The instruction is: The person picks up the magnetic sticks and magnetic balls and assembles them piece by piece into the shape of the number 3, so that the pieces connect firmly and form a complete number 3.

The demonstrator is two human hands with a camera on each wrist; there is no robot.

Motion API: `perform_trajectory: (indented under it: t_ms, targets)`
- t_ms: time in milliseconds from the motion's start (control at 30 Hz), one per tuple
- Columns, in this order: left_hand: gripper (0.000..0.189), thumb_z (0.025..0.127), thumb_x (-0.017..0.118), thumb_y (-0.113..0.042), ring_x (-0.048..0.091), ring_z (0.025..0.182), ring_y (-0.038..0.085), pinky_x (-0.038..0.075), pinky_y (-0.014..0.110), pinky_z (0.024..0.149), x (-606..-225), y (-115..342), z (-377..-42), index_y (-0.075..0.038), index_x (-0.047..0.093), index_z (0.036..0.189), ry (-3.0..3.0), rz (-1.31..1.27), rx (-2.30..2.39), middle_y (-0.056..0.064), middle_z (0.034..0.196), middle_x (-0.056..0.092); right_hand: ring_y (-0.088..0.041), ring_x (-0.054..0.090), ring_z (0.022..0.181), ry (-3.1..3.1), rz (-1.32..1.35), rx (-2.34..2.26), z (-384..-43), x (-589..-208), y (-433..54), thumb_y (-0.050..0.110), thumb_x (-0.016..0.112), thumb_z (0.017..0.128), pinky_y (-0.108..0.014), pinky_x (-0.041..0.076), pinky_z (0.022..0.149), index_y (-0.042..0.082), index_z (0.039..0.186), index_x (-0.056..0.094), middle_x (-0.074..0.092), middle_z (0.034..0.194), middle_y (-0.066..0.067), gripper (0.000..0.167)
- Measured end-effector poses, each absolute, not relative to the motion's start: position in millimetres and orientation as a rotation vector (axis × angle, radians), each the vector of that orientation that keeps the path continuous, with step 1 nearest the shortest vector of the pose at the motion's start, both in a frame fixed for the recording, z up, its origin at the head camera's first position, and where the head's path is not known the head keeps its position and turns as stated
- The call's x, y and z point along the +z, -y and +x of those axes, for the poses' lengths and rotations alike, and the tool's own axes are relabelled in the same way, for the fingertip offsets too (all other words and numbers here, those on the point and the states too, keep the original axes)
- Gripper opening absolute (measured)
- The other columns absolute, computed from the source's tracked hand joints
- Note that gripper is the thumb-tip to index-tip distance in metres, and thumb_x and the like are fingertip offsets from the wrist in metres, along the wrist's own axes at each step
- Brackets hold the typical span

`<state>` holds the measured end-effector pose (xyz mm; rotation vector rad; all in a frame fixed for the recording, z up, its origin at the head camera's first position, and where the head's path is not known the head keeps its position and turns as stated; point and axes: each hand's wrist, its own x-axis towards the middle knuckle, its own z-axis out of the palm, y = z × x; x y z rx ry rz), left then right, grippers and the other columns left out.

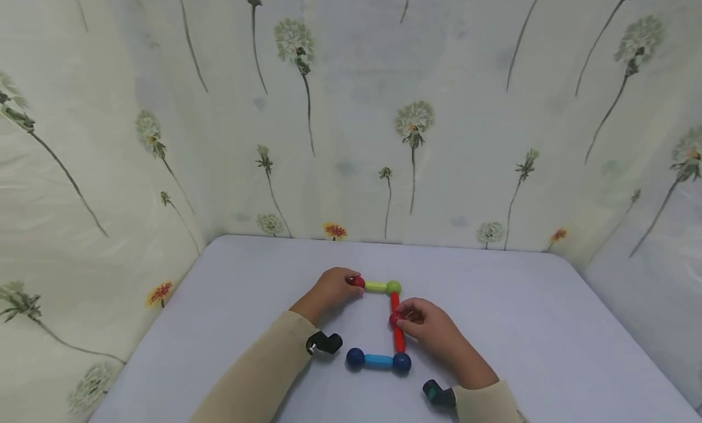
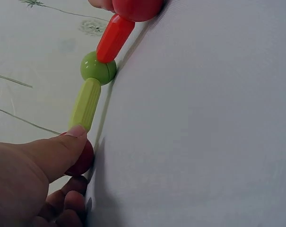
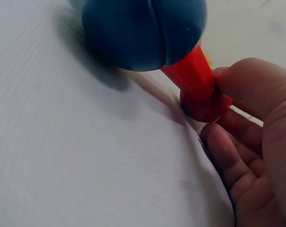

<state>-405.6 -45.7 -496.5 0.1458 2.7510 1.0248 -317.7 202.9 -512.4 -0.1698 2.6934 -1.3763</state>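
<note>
A chain of toy balls and rods lies on the table, bent like a backwards C. My left hand (image 1: 334, 287) pinches the red ball (image 1: 359, 282) at its far end, joined to a yellow-green rod (image 1: 375, 286) and a green ball (image 1: 393, 287). From there a red rod (image 1: 395, 300) runs down to a middle red ball (image 1: 393, 320), which my right hand (image 1: 432, 328) pinches between thumb and fingers. Below it, a second red rod (image 3: 192, 71) meets a dark blue ball (image 1: 402, 363). A light blue rod (image 1: 378, 362) links that to another dark blue ball (image 1: 355, 358).
The chain stands on a white-covered table (image 1: 263, 270). Behind and beside it hangs a pale curtain (image 1: 351, 106) printed with dandelions. Black wrist cameras sit at both beige sleeves (image 1: 263, 365), the left one close to the near dark blue ball.
</note>
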Motion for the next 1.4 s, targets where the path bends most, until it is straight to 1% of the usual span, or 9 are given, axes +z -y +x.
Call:
perform_trajectory:
  t_ms: [100,200,367,500,800,1033,1133,1267,1400]
  targets:
    - [0.057,0.09,0.083,-0.037,0.061,0.118,0.025,0.05,0.049,0.106,-495.7,47.4,-409.9,-0.021,0.064,0.142,-2.693,0.127,1.1,0.008,0.133,0.067,-0.017,0.066,0.098,-2.701,-0.15,-1.361,-318.3,-512.5,-204.8,0.021,0.08,0.093,-0.034,0.06,0.082,0.022,0.113,0.071,0.071,0.108,0.004,0.022]
    - [0.057,0.092,0.08,-0.043,0.065,0.108,0.024,0.053,0.047,0.099,-492.9,53.5,-412.5,-0.017,0.063,0.14,-2.632,0.101,1.172,0.009,0.128,0.068,-0.017,0.065,0.099,-2.704,-0.152,-1.36,-319.9,-513.2,-206.4,0.02,0.08,0.093,-0.034,0.059,0.081,0.021,0.113,0.071,0.071,0.108,0.003,0.022]
    - [0.043,0.1,0.067,-0.049,0.065,0.093,0.021,0.056,0.039,0.083,-483.5,75.4,-402.0,-0.014,0.069,0.126,-2.613,0.063,1.252,0.005,0.109,0.07,-0.016,0.065,0.097,-2.695,-0.153,-1.378,-320.6,-515.1,-205.2,0.02,0.08,0.093,-0.033,0.059,0.08,0.021,0.113,0.07,0.071,0.106,0.004,0.022]
    - [0.034,0.104,0.061,-0.045,0.064,0.092,0.02,0.053,0.038,0.08,-472.4,100.7,-382.8,-0.016,0.071,0.118,-2.633,0.108,1.259,0.003,0.102,0.07,-0.017,0.065,0.095,-2.688,-0.142,-1.382,-321.0,-518.5,-202.6,0.021,0.08,0.093,-0.032,0.058,0.079,0.022,0.112,0.071,0.071,0.104,0.004,0.021]
    - [0.016,0.102,0.067,-0.032,0.062,0.093,0.013,0.054,0.035,0.078,-456.7,155.7,-324.2,-0.02,0.074,0.111,-2.725,0.348,1.16,-0.005,0.106,0.07,-0.018,0.064,0.096,-2.705,-0.123,-1.369,-318.4,-515.0,-202.7,0.022,0.08,0.093,-0.032,0.059,0.079,0.023,0.112,0.071,0.071,0.105,0.004,0.022]
    - [0.021,0.099,0.073,-0.031,0.06,0.088,0.01,0.05,0.028,0.073,-459.8,202.5,-278.3,-0.015,0.074,0.112,-2.614,0.693,1.09,-0.007,0.097,0.068,-0.017,0.065,0.096,-2.696,-0.145,-1.4,-319.6,-512.3,-203.2,0.019,0.079,0.094,-0.032,0.059,0.079,0.021,0.112,0.071,0.071,0.104,0.003,0.021]
    - [0.022,0.095,0.077,-0.029,0.059,0.084,0.007,0.05,0.026,0.071,-465.0,222.3,-256.7,-0.015,0.073,0.111,-2.564,0.692,1.105,-0.007,0.093,0.066,-0.017,0.065,0.096,-2.678,-0.156,-1.413,-319.9,-514.1,-201.2,0.016,0.078,0.094,-0.032,0.059,0.08,0.02,0.113,0.071,0.071,0.104,0.003,0.021]
    - [0.025,0.09,0.082,-0.028,0.06,0.085,0.009,0.05,0.026,0.074,-473.9,244.7,-229.7,-0.017,0.072,0.109,-2.52,0.627,1.14,-0.004,0.096,0.067,-0.016,0.064,0.095,-2.684,-0.167,-1.403,-320.0,-516.4,-199.5,0.016,0.078,0.094,-0.032,0.059,0.08,0.02,0.113,0.071,0.071,0.104,0.003,0.021]
    - [0.036,0.084,0.088,-0.037,0.057,0.09,0.01,0.048,0.024,0.076,-480.2,258.0,-210.5,-0.022,0.071,0.112,-2.558,0.612,1.137,-0.003,0.1,0.065,-0.016,0.064,0.095,-2.703,-0.161,-1.387,-320.7,-516.5,-201.0,0.019,0.079,0.094,-0.032,0.058,0.079,0.021,0.112,0.071,0.071,0.103,0.004,0.02]
